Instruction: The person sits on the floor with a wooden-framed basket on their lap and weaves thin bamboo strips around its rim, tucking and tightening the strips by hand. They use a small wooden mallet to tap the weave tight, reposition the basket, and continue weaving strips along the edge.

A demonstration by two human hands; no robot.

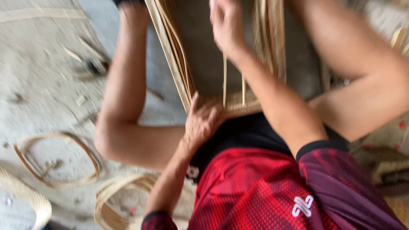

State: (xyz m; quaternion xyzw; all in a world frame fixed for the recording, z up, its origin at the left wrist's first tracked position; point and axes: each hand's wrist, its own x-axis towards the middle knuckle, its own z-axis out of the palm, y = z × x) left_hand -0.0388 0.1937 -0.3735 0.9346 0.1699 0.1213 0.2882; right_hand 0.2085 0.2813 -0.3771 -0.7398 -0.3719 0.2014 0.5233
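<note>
At frame centre, a partly woven cane panel rests against the person's lap, loose rattan strips rising from its woven edge. The strips look light, springy and thin, best pinched near the weave. The left hand presses flat on the lower edge, fingers spread; the right hand curls around strips at top. Coiled cane hoops lie lower left on the concrete floor; bent knees crowd both sides.

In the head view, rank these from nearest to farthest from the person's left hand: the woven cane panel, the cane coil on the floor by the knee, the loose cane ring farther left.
Measured from the left hand:
1. Woven cane panel: touching the hand, just to its right.
2. Cane coil: on the floor, below and left.
3. Loose cane ring: farthest left on the floor.
</note>
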